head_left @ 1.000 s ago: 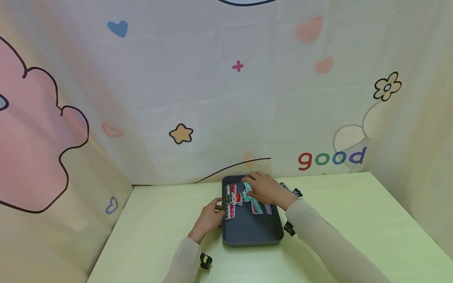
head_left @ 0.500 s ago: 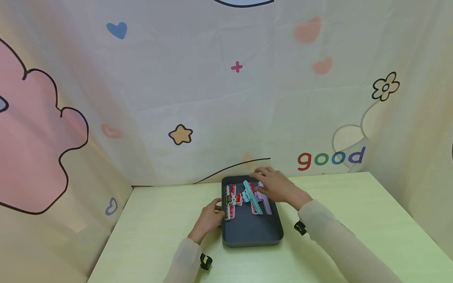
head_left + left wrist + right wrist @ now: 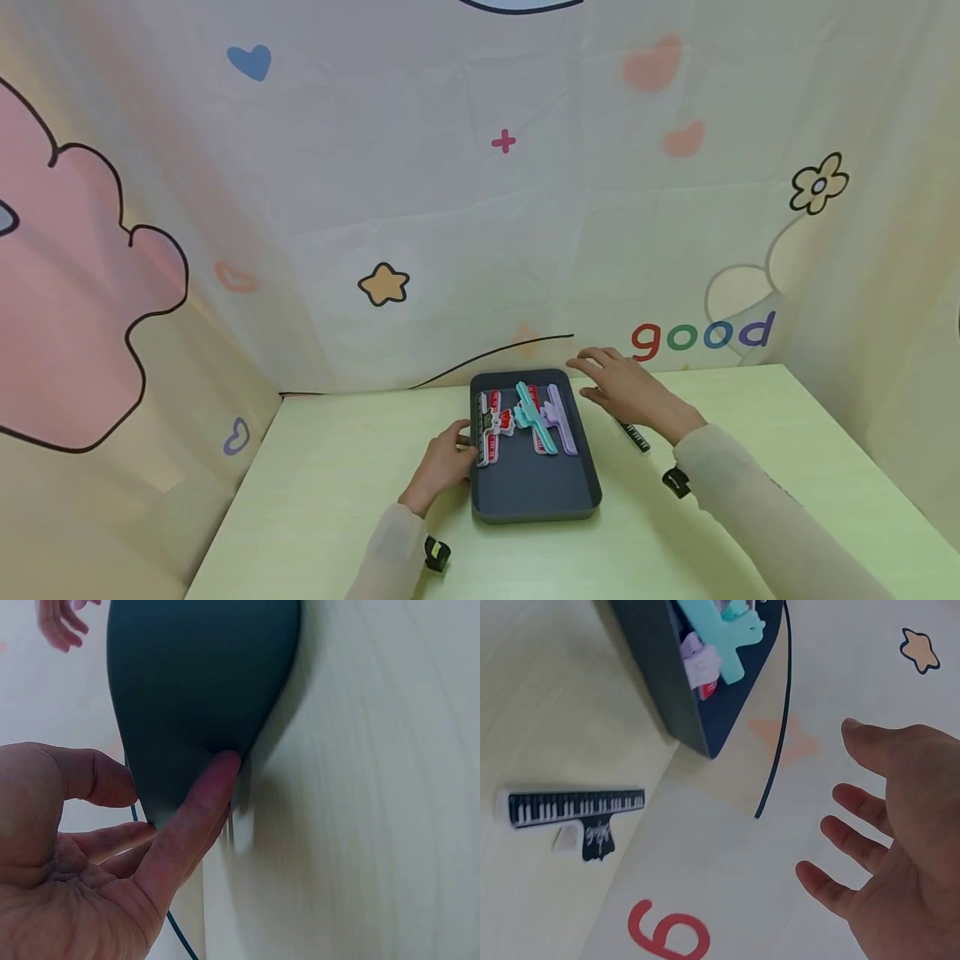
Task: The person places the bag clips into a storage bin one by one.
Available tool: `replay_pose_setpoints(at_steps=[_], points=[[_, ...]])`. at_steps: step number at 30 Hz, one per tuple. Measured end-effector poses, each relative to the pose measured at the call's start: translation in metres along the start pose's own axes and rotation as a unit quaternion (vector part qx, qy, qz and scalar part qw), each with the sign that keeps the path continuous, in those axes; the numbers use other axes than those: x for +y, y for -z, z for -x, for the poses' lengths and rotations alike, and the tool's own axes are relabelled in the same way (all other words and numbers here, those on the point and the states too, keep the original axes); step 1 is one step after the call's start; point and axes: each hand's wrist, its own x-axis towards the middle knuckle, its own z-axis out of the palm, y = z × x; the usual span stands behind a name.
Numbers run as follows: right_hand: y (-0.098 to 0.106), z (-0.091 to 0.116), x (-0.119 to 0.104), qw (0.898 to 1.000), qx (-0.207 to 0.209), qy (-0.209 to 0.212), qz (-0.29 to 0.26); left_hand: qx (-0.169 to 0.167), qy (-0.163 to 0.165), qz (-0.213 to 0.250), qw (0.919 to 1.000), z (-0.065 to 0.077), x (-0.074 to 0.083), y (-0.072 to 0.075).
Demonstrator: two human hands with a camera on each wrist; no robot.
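Observation:
A dark grey tray [image 3: 534, 492] [image 3: 187, 675] stands on the table. In the left wrist view, my left hand [image 3: 442, 462] [image 3: 112, 877] touches its outer wall with extended fingers. Inside lie piano-print clips: a black one [image 3: 482, 429] and a red one [image 3: 492, 450] side by side at the left, a teal clip [image 3: 536, 421] slanting across another red clip [image 3: 532, 392], and a lilac clip [image 3: 561, 421] along the right. My right hand [image 3: 633, 396] [image 3: 907, 840] hovers right of the tray, fingers spread, holding nothing. Below it a black piano-print clip [image 3: 636, 436] [image 3: 570, 808] lies on the table, partly hidden in the head view.
The pale table [image 3: 337, 467] ends at the back against a printed cloth [image 3: 450, 208], close behind the tray. Cloth also hangs at the left and right sides. The near half of the tray shows bare floor.
My right hand has drawn back from over the tray's clips to the right, uncovering the lilac clip, and now hovers over the black clip on the table. My left hand stays put.

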Motion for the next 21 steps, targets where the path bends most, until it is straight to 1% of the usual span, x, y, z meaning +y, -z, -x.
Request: replay_pose_setpoints(at_steps=[9, 18, 21], points=[[0.003, 0.018, 0.023, 1.0, 0.005, 0.004, 0.0, 0.0, 0.004, -0.003, 1.0, -0.001, 0.0, -0.001], [-0.002, 0.028, 0.037, 1.0, -0.023, -0.014, -0.013, 0.001, 0.0, -0.004, 1.0, -0.001, 0.0, -0.001], [-0.005, 0.031, 0.041, 0.999, -0.03, -0.012, -0.017, 0.001, -0.003, -0.002, 1.0, -0.001, 0.0, 0.0]])
